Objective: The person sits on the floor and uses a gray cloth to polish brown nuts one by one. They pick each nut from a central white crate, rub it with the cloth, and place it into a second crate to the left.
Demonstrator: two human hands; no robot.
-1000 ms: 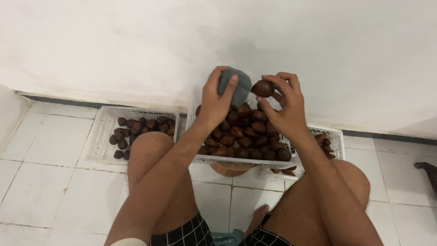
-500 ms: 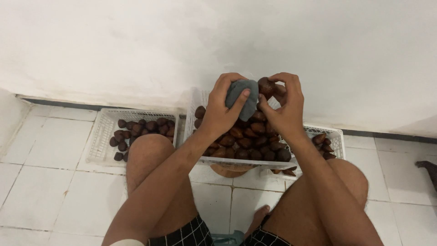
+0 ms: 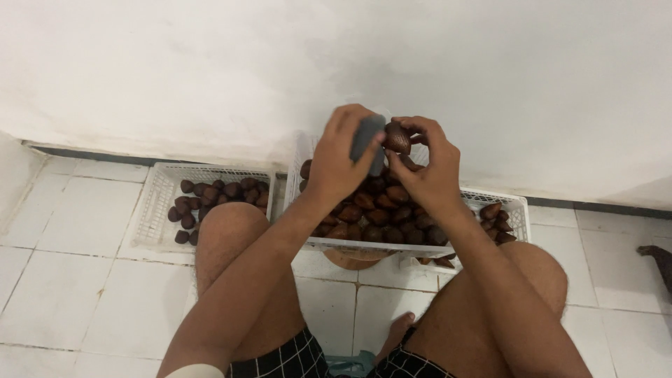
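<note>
Nearest to us were our bare knees and checked shorts [image 3: 294,357], with a foot [image 3: 393,334] showing between the legs on the white tiled floor [image 3: 77,280]. Just beyond the knees stood the middle basket [image 3: 364,246], a white slatted plastic one heaped with dark brown scaly fruit, and we take it as our landmark. Above its heap our left hand [image 3: 336,162] was clamped on a grey scrubbing pad [image 3: 365,140], fingers curled over its top and thumb beneath. Touching that pad, our right hand [image 3: 427,171] was closed around one brown fruit [image 3: 397,138], pinched between fingertips and thumb so that its pointed end stood free of the pile. Both hands hung over the far half of the middle basket, close together. To the left of the middle basket lay a second white basket [image 3: 157,210], shallow, with fewer fruit gathered at its right end. To the right of the middle basket a third white basket [image 3: 516,210] showed a handful of fruit behind our right forearm. Beyond the middle basket rose a plain white wall [image 3: 210,70] with a dark strip along its foot.
</note>
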